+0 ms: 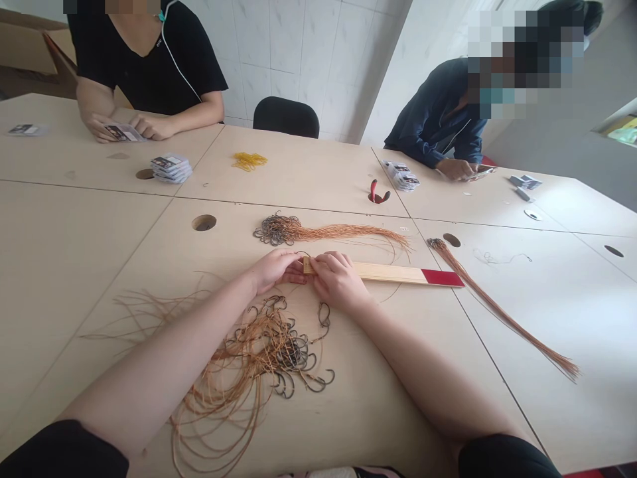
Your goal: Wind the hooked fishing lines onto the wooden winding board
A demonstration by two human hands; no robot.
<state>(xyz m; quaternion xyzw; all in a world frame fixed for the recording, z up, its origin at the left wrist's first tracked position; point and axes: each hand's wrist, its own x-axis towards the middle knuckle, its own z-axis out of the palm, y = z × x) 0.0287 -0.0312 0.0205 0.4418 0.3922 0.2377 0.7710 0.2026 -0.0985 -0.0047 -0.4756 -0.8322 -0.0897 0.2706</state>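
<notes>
Fingers (298,264) of the left hand (271,271) and right hand (336,279) close snugly around the left end of a flat wooden stick (388,271). The stick lies along the table (99,232), its long axis running sideways, with its red-painted tip (442,277) pointing right. Just below the hands sprawls a tangle of dark metal fishing hooks (291,352), each tied to a thin tan cord, the cords looping toward the person. Beyond the stick lies a neater bunch of hooks (273,230), its cords combed out to the right.
</notes>
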